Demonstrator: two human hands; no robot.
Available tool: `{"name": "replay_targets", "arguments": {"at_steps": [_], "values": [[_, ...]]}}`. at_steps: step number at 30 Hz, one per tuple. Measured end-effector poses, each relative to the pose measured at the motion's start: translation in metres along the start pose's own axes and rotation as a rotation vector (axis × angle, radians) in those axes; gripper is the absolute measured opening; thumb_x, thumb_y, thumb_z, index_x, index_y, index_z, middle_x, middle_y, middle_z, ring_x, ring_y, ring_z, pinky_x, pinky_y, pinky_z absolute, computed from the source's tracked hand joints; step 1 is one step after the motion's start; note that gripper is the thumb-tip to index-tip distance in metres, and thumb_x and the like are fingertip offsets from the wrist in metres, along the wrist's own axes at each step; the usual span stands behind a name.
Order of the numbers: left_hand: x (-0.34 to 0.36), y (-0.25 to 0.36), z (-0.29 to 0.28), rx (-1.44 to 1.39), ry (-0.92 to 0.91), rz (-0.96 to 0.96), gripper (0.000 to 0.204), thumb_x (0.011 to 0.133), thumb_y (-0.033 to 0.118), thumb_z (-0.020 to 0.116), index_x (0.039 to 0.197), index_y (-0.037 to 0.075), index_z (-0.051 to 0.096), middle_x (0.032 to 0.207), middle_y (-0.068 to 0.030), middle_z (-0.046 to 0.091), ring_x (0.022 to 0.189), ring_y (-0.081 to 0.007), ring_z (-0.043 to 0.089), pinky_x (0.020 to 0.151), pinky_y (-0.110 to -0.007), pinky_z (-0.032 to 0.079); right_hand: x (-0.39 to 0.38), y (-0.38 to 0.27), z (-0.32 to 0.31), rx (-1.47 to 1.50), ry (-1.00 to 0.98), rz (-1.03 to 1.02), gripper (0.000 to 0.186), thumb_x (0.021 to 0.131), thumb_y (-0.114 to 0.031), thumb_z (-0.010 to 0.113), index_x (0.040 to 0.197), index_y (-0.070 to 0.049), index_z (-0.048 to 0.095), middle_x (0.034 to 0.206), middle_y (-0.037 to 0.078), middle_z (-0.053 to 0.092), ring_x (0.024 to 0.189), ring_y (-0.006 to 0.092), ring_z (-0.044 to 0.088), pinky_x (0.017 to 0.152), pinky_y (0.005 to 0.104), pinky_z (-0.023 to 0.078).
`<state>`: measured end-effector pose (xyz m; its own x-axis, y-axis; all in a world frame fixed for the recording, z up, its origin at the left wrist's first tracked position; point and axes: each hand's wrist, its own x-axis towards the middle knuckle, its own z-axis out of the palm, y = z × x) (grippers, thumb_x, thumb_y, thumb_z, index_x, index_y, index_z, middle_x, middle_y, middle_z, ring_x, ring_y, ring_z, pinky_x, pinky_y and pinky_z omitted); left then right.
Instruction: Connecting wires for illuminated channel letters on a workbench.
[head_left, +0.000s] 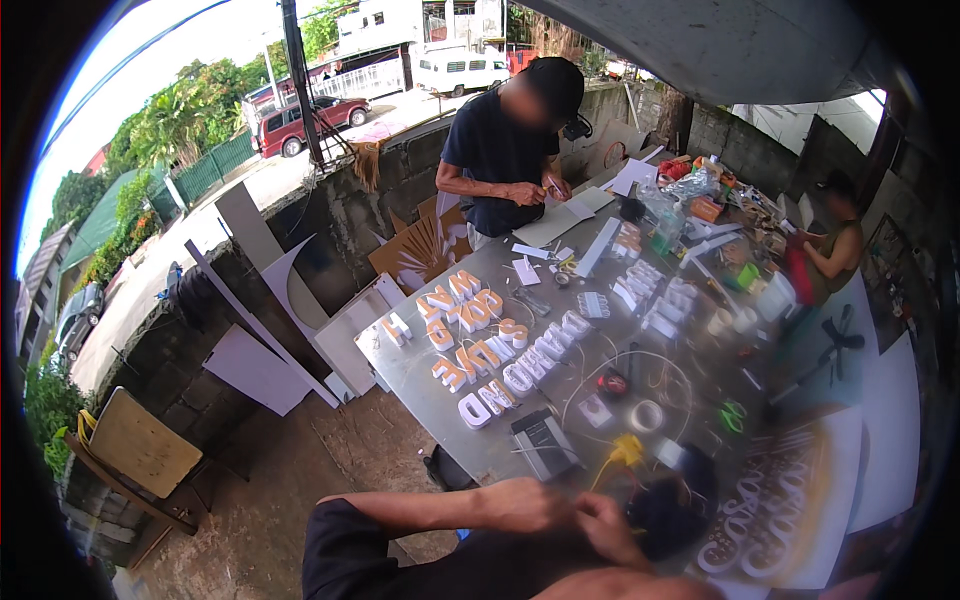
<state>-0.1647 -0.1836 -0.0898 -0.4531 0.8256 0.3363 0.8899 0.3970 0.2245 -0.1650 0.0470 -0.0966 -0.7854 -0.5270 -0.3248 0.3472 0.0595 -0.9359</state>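
Close to my body, by the near edge of the metal table (415, 385), my left hand (530, 505) is closed with its fingers curled in. My right hand (603, 522) is pinched right beside it. Whatever they hold, if anything, is too small or hidden to make out. A yellow plastic piece (627, 450) with a thin yellow cord lies just beyond my right hand. Past my left hand sits a flat black and grey box (545, 445). Farther back, several white block letters (525, 370) stand in a row, with orange-faced letters (465, 310) behind them.
A roll of tape (646, 416), a red tape measure (612, 382) and green scissors (733, 415) lie toward the right. A co-worker (510, 150) handles small pieces across the table; another person (835, 245) is at far right. A wooden chair (145, 445) stands at left.
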Motion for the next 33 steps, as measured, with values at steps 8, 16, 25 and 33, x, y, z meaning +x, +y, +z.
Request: {"name": "replay_targets", "arguments": {"at_steps": [8, 16, 25, 33], "values": [[0.008, 0.007, 0.0, -0.09, 0.09, -0.057, 0.027, 0.087, 0.014, 0.063, 0.106, -0.005, 0.061, 0.079, -0.0099, 0.06, 0.068, -0.0252, 0.066, 0.058, -0.037, 0.054, -0.001, 0.001, -0.001, -0.004, 0.042, 0.0, 0.007, 0.094, -0.005, 0.069, 0.089, -0.002, 0.066, 0.079, -0.004, 0.062, 0.072, 0.0018, 0.054, 0.064, 0.0201, 0.043], [0.01, 0.007, -0.001, -0.317, 0.306, -0.139, 0.03, 0.082, 0.006, 0.07, 0.11, -0.003, 0.065, 0.082, -0.0116, 0.064, 0.069, -0.0301, 0.067, 0.059, -0.04, 0.055, -0.001, -0.011, 0.005, -0.001, 0.052, -0.05, 0.003, 0.091, 0.0, 0.065, 0.089, -0.001, 0.066, 0.081, -0.002, 0.064, 0.078, 0.0023, 0.056, 0.069, 0.0206, 0.045], [0.001, 0.015, 0.004, -0.289, 0.313, -0.271, 0.024, 0.079, 0.01, 0.073, 0.099, 0.002, 0.063, 0.085, -0.0119, 0.065, 0.073, -0.0302, 0.069, 0.062, -0.04, 0.056, 0.001, -0.007, 0.01, -0.172, 0.092, -0.127, 0.004, 0.088, -0.003, 0.067, 0.086, 0.0, 0.065, 0.077, 0.001, 0.065, 0.075, 0.0049, 0.057, 0.067, 0.0249, 0.047], [0.002, 0.015, -0.001, -0.221, 0.267, -0.321, 0.026, 0.081, 0.013, 0.072, 0.1, 0.002, 0.058, 0.082, -0.0122, 0.061, 0.072, -0.0324, 0.067, 0.062, -0.042, 0.054, 0.011, -0.007, 0.011, -0.376, 0.143, -0.203, 0.007, 0.086, -0.005, 0.069, 0.085, 0.001, 0.066, 0.075, 0.005, 0.068, 0.072, 0.0065, 0.058, 0.064, 0.0276, 0.048]]}}
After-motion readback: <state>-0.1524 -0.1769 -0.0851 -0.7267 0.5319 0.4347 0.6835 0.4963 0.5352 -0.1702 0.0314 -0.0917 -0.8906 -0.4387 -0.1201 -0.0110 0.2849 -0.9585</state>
